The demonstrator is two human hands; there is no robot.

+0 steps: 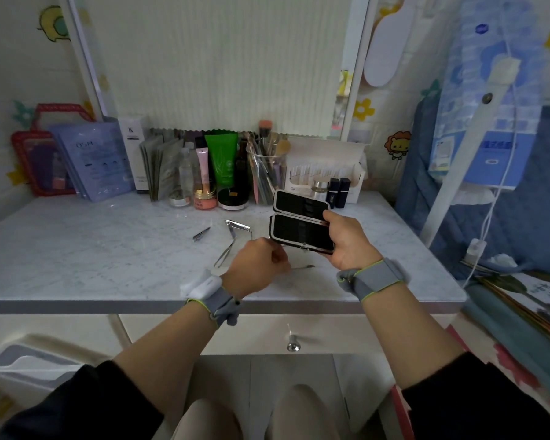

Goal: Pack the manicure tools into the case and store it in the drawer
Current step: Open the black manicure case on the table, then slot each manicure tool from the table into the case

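Observation:
My right hand [346, 239] grips the open black manicure case [299, 222] above the marble desk top [108, 249], its two dark halves facing me. Just left of the case, my left hand [256, 265] is curled and pinches a thin metal tool [304, 267] whose tip lies low over the desk. Loose on the desk lie a small nail clipper [201, 234], a larger opened nail clipper [237, 226] and tweezers [224, 254]. Under the desk edge is the shut drawer with its crystal knob [293, 345].
Cosmetics line the back of the desk: a green tube [222, 157], jars, a brush cup [265, 176], a white box [326, 173], mask packets [92, 160]. A blue quilted fabric and white cable [496, 192] are at the right. My knees are below the drawer.

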